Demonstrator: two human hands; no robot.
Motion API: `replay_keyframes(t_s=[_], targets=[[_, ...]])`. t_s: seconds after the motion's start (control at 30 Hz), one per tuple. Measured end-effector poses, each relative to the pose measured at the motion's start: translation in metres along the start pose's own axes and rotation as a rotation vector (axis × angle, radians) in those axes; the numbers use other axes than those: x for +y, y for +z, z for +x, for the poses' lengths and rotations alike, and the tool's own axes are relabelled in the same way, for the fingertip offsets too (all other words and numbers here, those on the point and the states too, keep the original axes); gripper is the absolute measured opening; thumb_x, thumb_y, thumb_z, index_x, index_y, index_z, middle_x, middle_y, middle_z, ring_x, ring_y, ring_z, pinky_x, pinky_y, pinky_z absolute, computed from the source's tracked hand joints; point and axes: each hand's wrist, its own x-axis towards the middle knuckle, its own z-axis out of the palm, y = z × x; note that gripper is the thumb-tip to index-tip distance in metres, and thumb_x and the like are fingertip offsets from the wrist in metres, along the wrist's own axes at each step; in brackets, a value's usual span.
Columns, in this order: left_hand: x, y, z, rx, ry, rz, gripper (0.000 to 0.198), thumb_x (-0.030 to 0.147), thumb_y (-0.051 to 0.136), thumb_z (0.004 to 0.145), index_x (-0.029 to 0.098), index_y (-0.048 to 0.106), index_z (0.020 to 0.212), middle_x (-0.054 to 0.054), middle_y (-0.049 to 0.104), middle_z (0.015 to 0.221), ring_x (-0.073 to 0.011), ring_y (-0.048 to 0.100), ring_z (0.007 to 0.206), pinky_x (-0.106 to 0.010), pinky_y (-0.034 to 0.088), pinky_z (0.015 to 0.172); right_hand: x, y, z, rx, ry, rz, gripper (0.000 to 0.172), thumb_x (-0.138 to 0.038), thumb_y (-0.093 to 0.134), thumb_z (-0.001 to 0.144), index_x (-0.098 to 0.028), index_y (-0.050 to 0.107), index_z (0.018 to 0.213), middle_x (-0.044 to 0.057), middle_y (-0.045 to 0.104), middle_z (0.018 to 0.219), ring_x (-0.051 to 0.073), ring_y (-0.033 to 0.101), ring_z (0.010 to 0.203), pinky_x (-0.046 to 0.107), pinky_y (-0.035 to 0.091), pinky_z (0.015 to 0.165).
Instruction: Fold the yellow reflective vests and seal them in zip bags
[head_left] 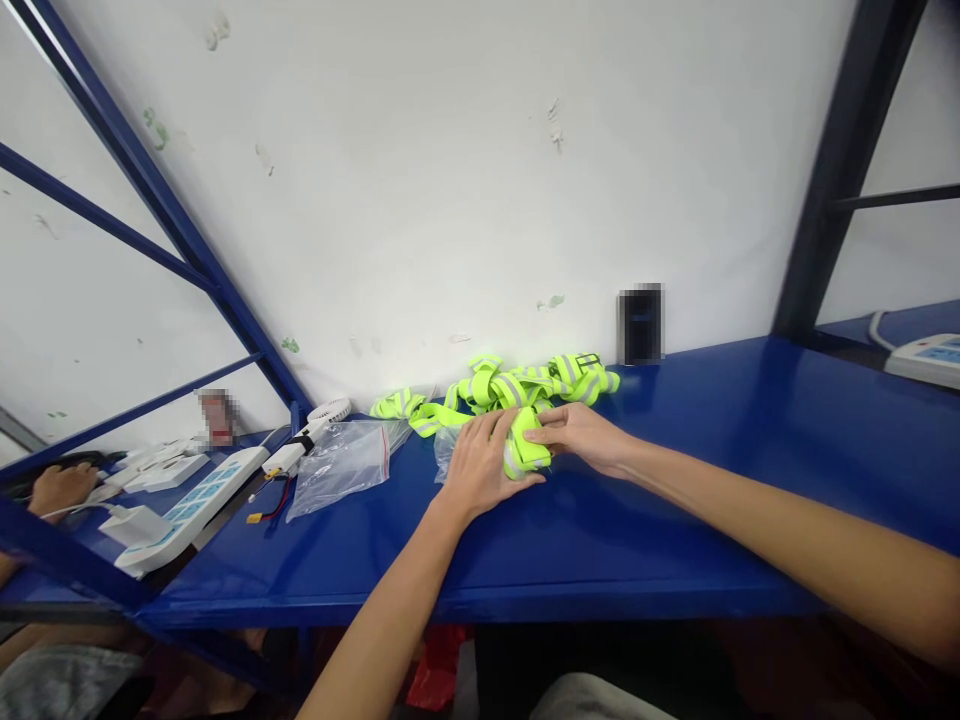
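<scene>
A folded bundle of neon yellow-green reflective strap (527,447) with grey stripes is between my two hands, just above the blue table. My left hand (480,465) wraps round its left side, thumb stretched along the bottom. From the right, my right hand (585,437) pinches the bundle between thumb and fingers. Part of a clear plastic bag (445,452) shows behind my left hand; whether the hand touches it I cannot tell. Just beyond my hands, a loose tangle of the same reflective straps (517,385) lies against the wall, with a black buckle at its right end.
Left of my hands lie clear zip bags (341,465), a small white fan (326,415) and a red-black cable with a yellow connector (259,518). A white power strip (199,505) lies by the blue frame. Another person's hand (64,488) is at far left. A blurred black object (641,325) stands by the wall.
</scene>
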Motion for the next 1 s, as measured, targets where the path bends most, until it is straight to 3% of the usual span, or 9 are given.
replay_keyframes(t_s=[0.17, 0.27, 0.37, 0.47, 0.6, 0.67, 0.77, 0.9, 1.0], targets=[[0.017, 0.003, 0.008, 0.016, 0.024, 0.001, 0.077, 0.060, 0.064, 0.076, 0.022, 0.042, 0.138, -0.012, 0.056, 0.130, -0.0286, 0.051, 0.120, -0.044, 0.040, 0.101, 0.014, 0.018, -0.001, 0.212, -0.025, 0.070, 0.041, -0.013, 0.073, 0.061, -0.020, 0.048, 0.092, -0.006, 0.060, 0.059, 0.013, 0.059, 0.057, 0.024, 0.046, 0.053], [0.020, 0.005, 0.013, -0.012, 0.056, 0.031, 0.065, 0.045, 0.064, 0.079, 0.023, 0.043, 0.137, -0.010, 0.057, 0.129, -0.0262, 0.053, 0.117, -0.042, 0.041, 0.100, 0.027, 0.027, 0.002, 0.205, -0.119, 0.097, 0.044, -0.010, 0.066, 0.062, -0.021, 0.042, 0.098, -0.007, 0.062, 0.063, 0.015, 0.061, 0.059, 0.024, 0.047, 0.054], [0.020, 0.007, 0.015, -0.014, 0.058, 0.090, 0.061, 0.037, 0.064, 0.079, 0.023, 0.045, 0.136, -0.010, 0.056, 0.129, -0.0268, 0.052, 0.118, -0.043, 0.040, 0.100, 0.032, 0.028, 0.006, 0.200, -0.185, 0.080, 0.065, -0.007, 0.059, 0.062, -0.021, 0.038, 0.122, -0.005, 0.063, 0.070, 0.016, 0.063, 0.065, 0.025, 0.049, 0.057], [0.028, 0.012, 0.015, -0.044, 0.038, 0.158, 0.064, 0.046, 0.064, 0.080, 0.021, 0.046, 0.136, -0.014, 0.057, 0.128, -0.0312, 0.051, 0.120, -0.048, 0.037, 0.102, 0.029, 0.019, 0.009, 0.161, -0.220, -0.014, 0.088, -0.003, 0.052, 0.059, -0.021, 0.029, 0.142, -0.002, 0.065, 0.080, 0.017, 0.064, 0.076, 0.028, 0.052, 0.067], [0.048, 0.008, 0.017, -0.086, -0.035, 0.098, 0.087, 0.072, 0.054, 0.076, 0.020, 0.037, 0.144, -0.018, 0.053, 0.131, -0.0368, 0.045, 0.125, -0.057, 0.029, 0.107, 0.027, 0.006, 0.009, 0.020, -0.163, -0.042, 0.093, -0.006, 0.058, 0.065, -0.021, 0.023, 0.150, 0.004, 0.068, 0.101, 0.020, 0.065, 0.092, 0.034, 0.052, 0.085], [0.052, -0.003, 0.019, -0.099, -0.066, -0.005, 0.081, 0.069, 0.046, 0.082, 0.024, 0.031, 0.147, -0.015, 0.048, 0.138, -0.0342, 0.041, 0.130, -0.055, 0.028, 0.109, 0.028, 0.003, 0.009, -0.020, -0.117, -0.006, 0.096, -0.011, 0.066, 0.068, -0.023, 0.019, 0.151, 0.006, 0.068, 0.105, 0.020, 0.065, 0.090, 0.037, 0.054, 0.084], [0.038, -0.029, 0.022, -0.038, -0.148, -0.123, 0.057, 0.052, 0.032, 0.095, 0.025, 0.030, 0.146, -0.011, 0.046, 0.142, -0.0274, 0.042, 0.131, -0.047, 0.032, 0.108, 0.027, 0.004, 0.007, -0.087, -0.056, 0.040, 0.103, -0.024, 0.077, 0.068, -0.026, 0.017, 0.151, 0.005, 0.068, 0.099, 0.022, 0.066, 0.084, 0.039, 0.057, 0.074], [-0.006, -0.053, 0.011, 0.111, -0.406, -0.103, 0.044, 0.045, 0.030, 0.097, 0.021, 0.049, 0.129, -0.010, 0.061, 0.121, -0.0250, 0.056, 0.113, -0.042, 0.041, 0.099, 0.023, 0.004, 0.005, -0.126, 0.016, 0.065, 0.103, -0.035, 0.082, 0.066, -0.031, 0.020, 0.148, 0.007, 0.065, 0.107, 0.025, 0.067, 0.087, 0.039, 0.059, 0.066], [-0.032, -0.057, -0.006, -0.041, -0.562, -0.115, 0.042, 0.048, 0.033, 0.096, 0.020, 0.055, 0.119, -0.007, 0.067, 0.103, -0.0236, 0.063, 0.095, -0.039, 0.047, 0.087, 0.023, 0.001, 0.007, -0.149, 0.028, 0.045, 0.086, -0.034, 0.081, 0.068, -0.028, 0.033, 0.140, 0.007, 0.064, 0.106, 0.022, 0.067, 0.081, 0.034, 0.059, 0.060]])
